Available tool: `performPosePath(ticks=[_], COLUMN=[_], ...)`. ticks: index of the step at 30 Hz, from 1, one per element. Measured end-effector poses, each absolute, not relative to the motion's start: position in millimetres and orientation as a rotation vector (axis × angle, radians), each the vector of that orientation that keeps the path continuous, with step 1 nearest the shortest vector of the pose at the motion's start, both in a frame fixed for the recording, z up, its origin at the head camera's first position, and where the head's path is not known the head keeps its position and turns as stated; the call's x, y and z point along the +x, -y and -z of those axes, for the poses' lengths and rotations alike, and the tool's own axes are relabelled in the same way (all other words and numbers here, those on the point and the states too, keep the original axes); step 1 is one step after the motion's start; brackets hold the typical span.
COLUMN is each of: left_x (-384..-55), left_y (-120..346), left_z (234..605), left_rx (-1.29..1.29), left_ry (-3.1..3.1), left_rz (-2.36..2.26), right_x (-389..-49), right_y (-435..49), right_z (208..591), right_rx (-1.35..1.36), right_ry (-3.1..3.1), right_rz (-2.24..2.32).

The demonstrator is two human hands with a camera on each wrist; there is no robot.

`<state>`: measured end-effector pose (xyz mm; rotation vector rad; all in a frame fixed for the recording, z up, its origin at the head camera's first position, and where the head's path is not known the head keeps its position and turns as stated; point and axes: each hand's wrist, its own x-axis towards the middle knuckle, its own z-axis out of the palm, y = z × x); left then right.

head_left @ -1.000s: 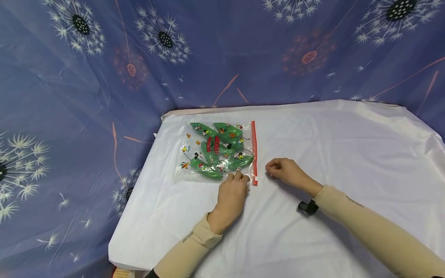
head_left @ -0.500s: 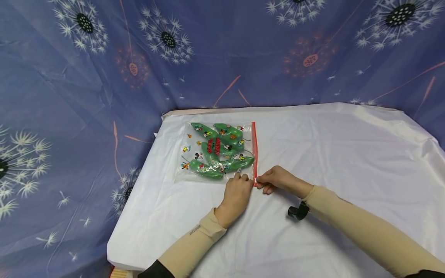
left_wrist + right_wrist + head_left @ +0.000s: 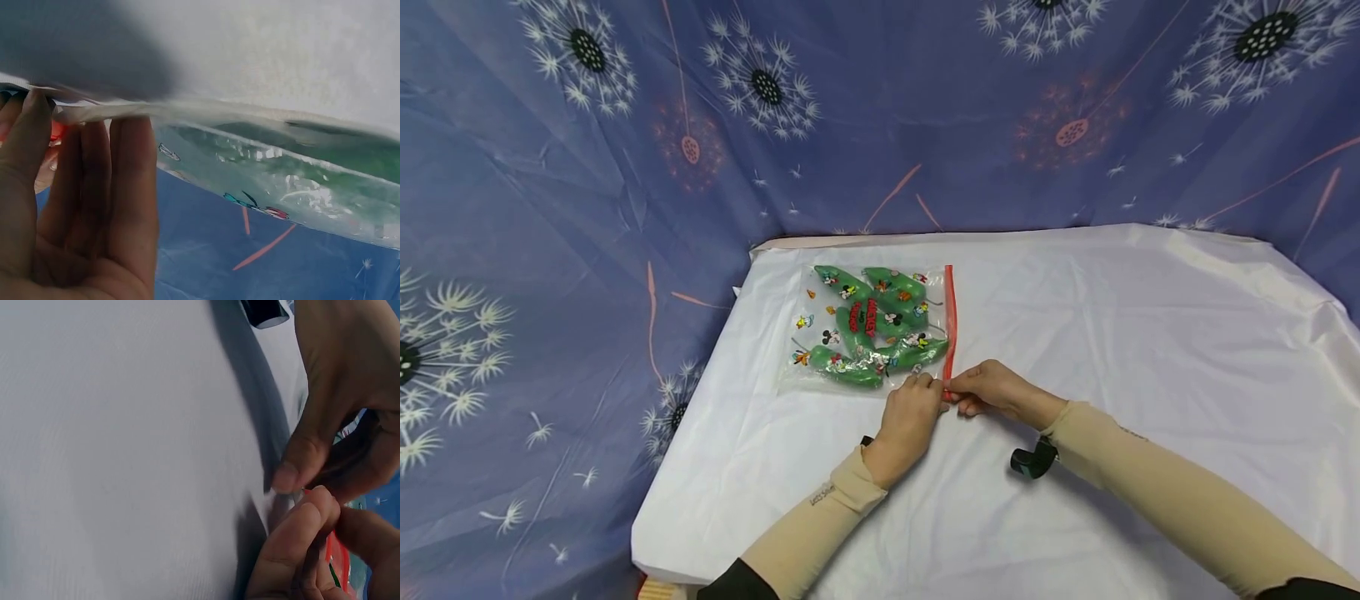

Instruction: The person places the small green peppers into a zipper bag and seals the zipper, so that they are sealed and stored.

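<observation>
A clear zip bag [image 3: 805,375] with cartoon prints lies on the white-covered table, holding several green peppers [image 3: 850,367] with thin stems. A red zip strip [image 3: 951,317] runs along its right side. My left hand [image 3: 910,425] pinches the bag's edge at the near right corner, beside the strip; in the left wrist view its thumb and fingers [image 3: 131,187] meet on the plastic. My right hand [image 3: 996,392] pinches the near end of the red strip. The right wrist view has both hands' fingertips close together there; the white slider is hidden behind them.
A white cloth [image 3: 1112,333] covers the table. Behind it and to the left hangs a blue curtain [image 3: 880,108] with dandelion prints. A black wrist camera [image 3: 1033,458] sits under the right wrist.
My right hand has moved left from apart from the bag to the red strip's near end and pinches it. The left hand has shifted slightly right along the bag's near edge.
</observation>
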<state>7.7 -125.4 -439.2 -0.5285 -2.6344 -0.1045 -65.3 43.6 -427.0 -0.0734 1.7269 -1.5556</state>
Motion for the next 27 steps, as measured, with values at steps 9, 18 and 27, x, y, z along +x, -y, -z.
performPosePath(ticks=[9, 18, 27], left_x=[6.2, 7.7, 6.2], left_y=[119.9, 119.5, 118.5], left_z=[434.3, 432.8, 431.5], left_rx=[-0.49, -0.552, -0.58], left_ry=[2.551, 2.536, 2.531], left_rz=[-0.005, -0.07, -0.117], right_x=[-64.3, -61.2, -59.6], right_y=[-46.2, -49.1, -47.3], right_z=[428.9, 430.6, 430.3], right_rx=[0.041, 0.022, 0.009], right_ry=[-1.658, -1.611, -1.595], right_rz=[1.634, 1.68, 1.723])
